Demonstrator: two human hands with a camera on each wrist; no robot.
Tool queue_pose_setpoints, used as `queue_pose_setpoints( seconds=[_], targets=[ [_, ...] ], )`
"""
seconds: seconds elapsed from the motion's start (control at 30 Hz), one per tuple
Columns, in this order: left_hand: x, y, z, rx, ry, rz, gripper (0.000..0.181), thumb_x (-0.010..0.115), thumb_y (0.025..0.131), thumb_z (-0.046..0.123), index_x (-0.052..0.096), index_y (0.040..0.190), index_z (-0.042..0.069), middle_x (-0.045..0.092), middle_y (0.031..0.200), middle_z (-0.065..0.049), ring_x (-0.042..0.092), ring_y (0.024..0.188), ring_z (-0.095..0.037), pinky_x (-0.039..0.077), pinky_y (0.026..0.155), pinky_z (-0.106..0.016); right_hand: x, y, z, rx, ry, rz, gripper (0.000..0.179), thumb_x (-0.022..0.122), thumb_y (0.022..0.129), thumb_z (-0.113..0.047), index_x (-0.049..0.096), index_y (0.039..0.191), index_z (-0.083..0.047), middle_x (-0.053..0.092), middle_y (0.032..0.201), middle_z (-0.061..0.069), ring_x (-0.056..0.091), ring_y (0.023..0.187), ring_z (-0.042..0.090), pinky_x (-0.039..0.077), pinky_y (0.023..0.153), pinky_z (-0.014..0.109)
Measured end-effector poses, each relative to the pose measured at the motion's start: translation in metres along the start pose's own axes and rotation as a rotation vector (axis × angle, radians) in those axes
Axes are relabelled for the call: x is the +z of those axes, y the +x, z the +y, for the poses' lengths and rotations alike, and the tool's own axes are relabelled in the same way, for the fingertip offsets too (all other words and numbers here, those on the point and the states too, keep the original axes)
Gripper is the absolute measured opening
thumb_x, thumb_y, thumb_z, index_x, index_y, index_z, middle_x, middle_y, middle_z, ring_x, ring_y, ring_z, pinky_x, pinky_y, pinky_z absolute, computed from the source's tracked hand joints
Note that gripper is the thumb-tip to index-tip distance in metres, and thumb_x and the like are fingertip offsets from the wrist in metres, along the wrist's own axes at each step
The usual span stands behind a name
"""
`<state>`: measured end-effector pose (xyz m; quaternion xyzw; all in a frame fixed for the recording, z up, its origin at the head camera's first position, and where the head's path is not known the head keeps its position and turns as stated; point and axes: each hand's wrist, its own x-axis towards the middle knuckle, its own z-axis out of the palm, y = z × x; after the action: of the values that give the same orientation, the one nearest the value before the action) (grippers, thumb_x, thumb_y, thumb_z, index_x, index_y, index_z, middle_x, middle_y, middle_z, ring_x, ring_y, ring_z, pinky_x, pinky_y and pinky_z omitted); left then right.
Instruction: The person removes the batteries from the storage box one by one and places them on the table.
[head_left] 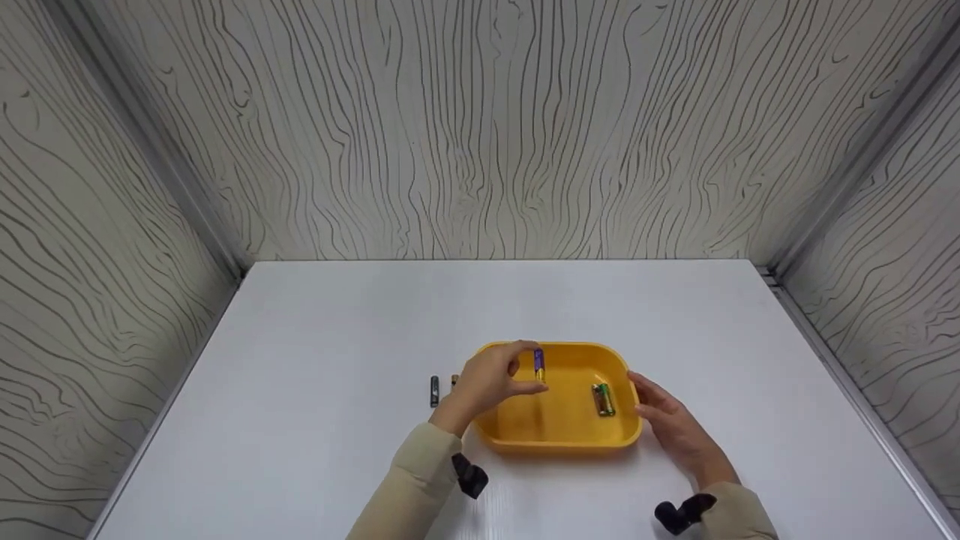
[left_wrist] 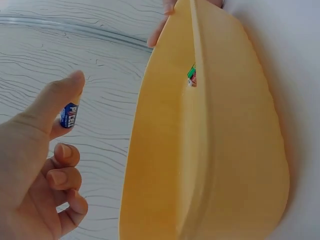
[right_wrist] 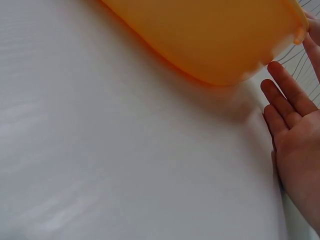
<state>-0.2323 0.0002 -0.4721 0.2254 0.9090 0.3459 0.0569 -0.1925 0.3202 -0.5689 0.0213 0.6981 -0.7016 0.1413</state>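
My left hand (head_left: 487,379) pinches a small battery (head_left: 539,364) between thumb and index finger, above the yellow plastic tray (head_left: 555,444). The battery is purple-blue with a yellow end; in the left wrist view its printed blue wrapper (left_wrist: 69,115) shows, and the other fingers are loosely curled. My right hand (head_left: 679,431) holds the tray's right end by the rim with thumb and index finger, its other fingers extended in the right wrist view. Two batteries (head_left: 604,400), one of them green, lie side by side inside the tray at the right.
A black battery (head_left: 434,391) lies on the white table (head_left: 315,360) left of the tray. Beside it, another battery (head_left: 454,380) with a copper-coloured end is mostly hidden by my left hand. Wood-patterned panels (head_left: 480,135) stand at the back and both sides.
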Motion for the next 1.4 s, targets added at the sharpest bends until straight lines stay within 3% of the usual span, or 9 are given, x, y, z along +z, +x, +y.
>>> queue_pose_setpoints(
  seconds=[0.27,0.43,0.6,0.67,0.77,0.9,1.0,1.1,1.4],
  targets=[
    [-0.013,-0.009,-0.018,0.036,-0.011,0.010,0.057,0.075,0.078,0.047,0.061,0.126,0.020,0.054,0.078,-0.007,0.038,0.066,-0.007,0.029,0.060,-0.019,0.000,0.000,0.001,-0.014,0.010,0.009,0.058,0.056,0.096,-0.015,0.033,0.149,-0.014,0.050,0.130,-0.029,0.045,0.119,-0.014,0.005,0.123,0.051],
    [-0.021,-0.015,-0.029,0.007,-0.054,-0.002,0.056,0.076,0.078,0.046,0.061,0.126,0.021,0.052,0.079,-0.004,0.041,0.069,-0.008,0.032,0.061,-0.020,0.000,0.001,0.002,-0.006,0.001,0.012,0.059,0.056,0.096,-0.016,0.032,0.150,-0.015,0.050,0.131,-0.029,0.045,0.121,-0.014,0.008,0.124,0.047],
    [-0.027,-0.020,-0.042,-0.030,-0.102,-0.016,0.057,0.078,0.077,0.041,0.061,0.127,0.020,0.054,0.083,-0.008,0.043,0.066,-0.010,0.035,0.055,-0.020,0.001,0.001,0.001,0.014,-0.029,0.029,0.060,0.057,0.096,-0.017,0.032,0.150,-0.017,0.049,0.130,-0.031,0.045,0.121,-0.014,0.031,0.113,0.020],
    [-0.029,-0.021,-0.047,-0.049,-0.112,-0.021,0.057,0.078,0.077,0.040,0.060,0.128,0.020,0.054,0.083,-0.009,0.042,0.064,-0.010,0.035,0.052,-0.019,0.001,0.001,0.001,0.019,-0.025,0.033,0.060,0.057,0.096,-0.017,0.032,0.150,-0.017,0.049,0.130,-0.032,0.045,0.120,-0.014,0.032,0.101,0.007],
    [-0.031,-0.023,-0.054,-0.075,-0.117,-0.024,0.057,0.079,0.077,0.040,0.060,0.128,0.021,0.055,0.083,-0.011,0.041,0.064,-0.010,0.034,0.052,-0.018,0.001,0.001,0.001,0.021,-0.013,0.039,0.060,0.057,0.095,-0.017,0.033,0.150,-0.017,0.049,0.130,-0.033,0.045,0.121,-0.014,0.034,0.094,0.002],
    [-0.034,-0.026,-0.060,-0.081,-0.107,-0.015,0.058,0.079,0.076,0.042,0.061,0.126,0.020,0.053,0.079,-0.007,0.039,0.064,-0.010,0.031,0.055,-0.019,0.001,0.001,0.001,0.017,-0.008,0.037,0.059,0.057,0.096,-0.017,0.033,0.150,-0.017,0.050,0.130,-0.032,0.045,0.121,-0.014,0.030,0.106,0.011],
    [-0.035,-0.029,-0.063,-0.105,-0.122,-0.015,0.057,0.079,0.076,0.041,0.061,0.126,0.020,0.049,0.075,0.000,0.040,0.062,-0.010,0.032,0.054,-0.020,0.000,0.001,0.002,0.001,0.011,0.026,0.059,0.056,0.096,-0.015,0.033,0.149,-0.015,0.051,0.130,-0.030,0.046,0.121,-0.014,0.020,0.121,0.033],
    [-0.037,-0.031,-0.068,-0.138,-0.150,-0.020,0.056,0.080,0.076,0.037,0.060,0.126,0.022,0.047,0.075,0.002,0.042,0.060,-0.011,0.036,0.052,-0.019,0.000,0.001,0.003,-0.016,0.037,0.008,0.058,0.056,0.096,-0.014,0.032,0.149,-0.013,0.052,0.130,-0.029,0.046,0.120,-0.014,0.005,0.124,0.049],
    [-0.038,-0.037,-0.088,-0.133,-0.160,0.011,0.056,0.080,0.077,0.035,0.060,0.126,0.018,0.058,0.084,-0.017,0.041,0.062,-0.012,0.034,0.053,-0.020,-0.001,0.001,0.003,-0.023,0.032,0.001,0.058,0.055,0.096,-0.014,0.032,0.149,-0.013,0.051,0.130,-0.030,0.046,0.119,-0.015,0.002,0.123,0.052]
  ],
)
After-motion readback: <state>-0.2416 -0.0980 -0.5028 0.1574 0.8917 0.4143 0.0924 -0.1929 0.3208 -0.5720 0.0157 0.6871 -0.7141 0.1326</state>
